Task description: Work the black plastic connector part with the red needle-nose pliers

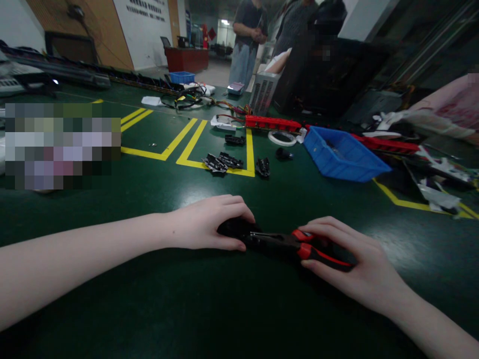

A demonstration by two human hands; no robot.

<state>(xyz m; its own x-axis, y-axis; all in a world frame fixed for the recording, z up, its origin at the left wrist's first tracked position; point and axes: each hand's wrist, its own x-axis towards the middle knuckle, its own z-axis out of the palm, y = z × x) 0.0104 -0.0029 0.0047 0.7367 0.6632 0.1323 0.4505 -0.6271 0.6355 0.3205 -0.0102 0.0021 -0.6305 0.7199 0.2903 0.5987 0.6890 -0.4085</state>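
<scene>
My right hand [348, 257] is wrapped round the red and black handles of a pair of pliers [279, 241], whose jaws point left. In my left hand [209, 222] is a small black part [234, 228], gripped between thumb and fingers and partly hidden by them. The pliers' tips meet the right end of this part; whether the jaws clamp it, I cannot tell. Beyond my hands, several black parts with metallic bits [225, 162] lie on the green table [209, 309]. A small dark cylindrical piece [284, 153] lies to their right.
A blue bin [346, 157] stands right of centre, with a roll of white tape [282, 138] beside it. Behind lie red strips [273, 122], cables [190, 97] and a grey metal box [264, 92]. Yellow tape marks the tabletop. People [249, 35] are across the table; a sleeved arm [456, 104] shows at right.
</scene>
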